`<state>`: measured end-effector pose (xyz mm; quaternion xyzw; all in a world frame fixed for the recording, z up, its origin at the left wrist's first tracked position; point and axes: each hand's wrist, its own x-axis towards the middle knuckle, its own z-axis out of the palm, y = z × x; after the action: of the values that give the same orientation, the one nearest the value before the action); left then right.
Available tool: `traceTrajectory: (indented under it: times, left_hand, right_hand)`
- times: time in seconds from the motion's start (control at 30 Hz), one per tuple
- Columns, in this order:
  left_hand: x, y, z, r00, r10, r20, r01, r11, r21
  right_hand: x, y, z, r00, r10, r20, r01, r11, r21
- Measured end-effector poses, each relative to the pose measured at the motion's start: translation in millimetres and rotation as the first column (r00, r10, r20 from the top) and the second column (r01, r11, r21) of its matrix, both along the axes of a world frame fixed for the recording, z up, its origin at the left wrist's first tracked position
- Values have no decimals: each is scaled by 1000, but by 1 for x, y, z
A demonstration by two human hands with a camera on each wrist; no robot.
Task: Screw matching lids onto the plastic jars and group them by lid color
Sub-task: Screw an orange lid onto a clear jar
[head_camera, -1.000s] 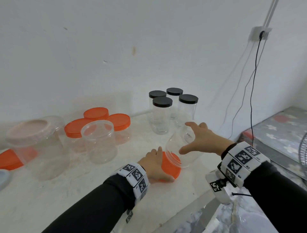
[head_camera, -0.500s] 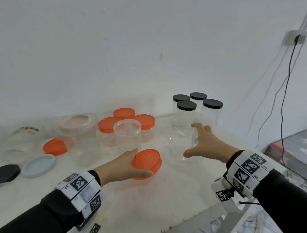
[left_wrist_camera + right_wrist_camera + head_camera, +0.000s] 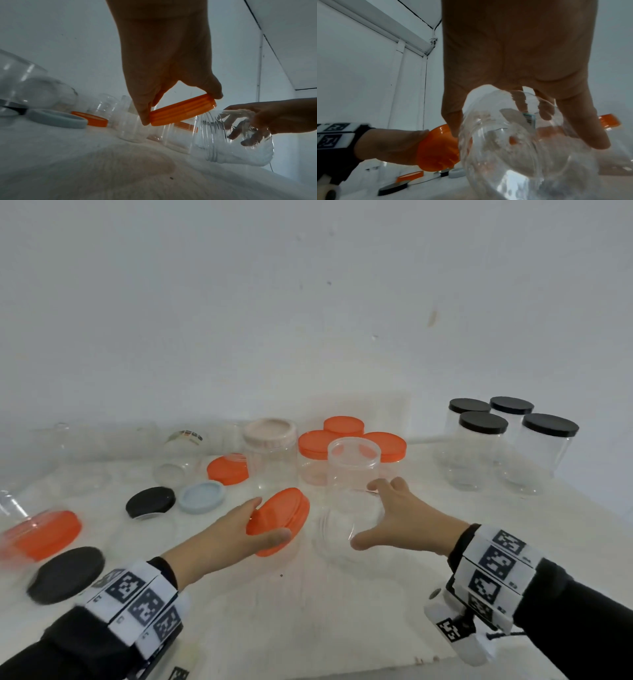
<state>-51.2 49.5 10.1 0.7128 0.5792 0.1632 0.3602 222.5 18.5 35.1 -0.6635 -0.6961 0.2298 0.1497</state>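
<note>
My left hand (image 3: 266, 520) pinches an orange lid (image 3: 286, 513) by its rim between thumb and fingers, tilted, above the white table (image 3: 308, 611). Just to its right, my right hand (image 3: 371, 514) grips a clear lidless jar (image 3: 337, 534) around its body. In the left wrist view this jar (image 3: 231, 138) is tipped with its threaded mouth toward the orange lid (image 3: 181, 110), a small gap between them. The right wrist view shows the jar (image 3: 505, 146) under my fingers, with the lid (image 3: 436, 151) beside it.
A second open jar (image 3: 354, 463) stands right behind my hands, before three orange-lidded jars (image 3: 317, 446). Several black-lidded jars (image 3: 483, 424) stand at the right. A pink-lidded jar (image 3: 270, 434) and loose orange (image 3: 227, 470), pale blue (image 3: 202, 496) and black lids (image 3: 150, 501) lie left.
My left hand lifted the orange lid off the table and tilted it. My right hand carried the jar left, close to the lid. The head view swung left.
</note>
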Motion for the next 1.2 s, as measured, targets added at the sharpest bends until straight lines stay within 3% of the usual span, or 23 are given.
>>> traceTrajectory:
  times: [0.23, 0.5, 0.8, 1.2]
  left_hand:
    - [-42, -10, 4, 980, 170, 106, -174, 984, 35]
    - [-54, -17, 9, 946, 273, 174, -282, 959, 29]
    - [-40, -19, 16, 954, 200, 225, -215, 976, 40]
    - [-6, -14, 17, 985, 41, 165, -60, 992, 109]
  right_hand:
    - [-53, 19, -1, 990, 61, -125, -60, 998, 9]
    - [-82, 35, -14, 971, -7, -237, -41, 979, -198]
    - [-65, 29, -29, 939, 74, -335, -168, 950, -263]
    - [-36, 28, -36, 936, 216, -279, -298, 907, -298]
